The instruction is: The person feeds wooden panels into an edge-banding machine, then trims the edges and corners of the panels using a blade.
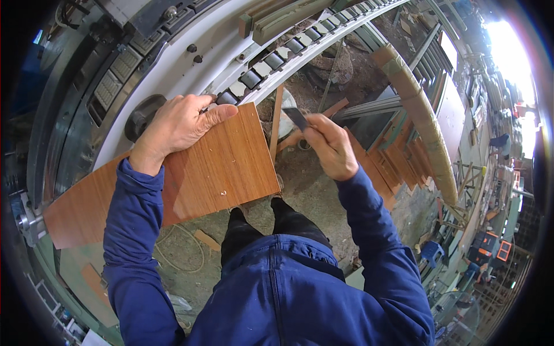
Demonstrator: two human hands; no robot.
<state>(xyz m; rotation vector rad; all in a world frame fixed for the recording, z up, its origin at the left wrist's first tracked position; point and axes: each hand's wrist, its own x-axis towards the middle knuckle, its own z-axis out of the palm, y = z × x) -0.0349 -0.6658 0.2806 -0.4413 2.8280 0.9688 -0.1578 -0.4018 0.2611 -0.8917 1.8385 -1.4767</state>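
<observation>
A brown wood-grain panel [213,167] stretches from the lower left to the middle, against a machine's pale bed. My left hand [176,126] grips its far edge, with the thumb along the top and the other fingers partly hidden over the edge. A small white fleck lies on the panel near its closer edge. To the right of the panel's corner, my right hand [333,145] is closed around a flat dark blade [296,119], which looks like a scraper. The blade points up and left, apart from the panel.
A track of black rollers [250,78] curves away beyond my left hand. Wooden strips [283,23] lie on the machine bed. At the right lean a long wrapped board [418,109] and stacked brown panels [398,158]. A cord [183,269] loops on the floor by my feet.
</observation>
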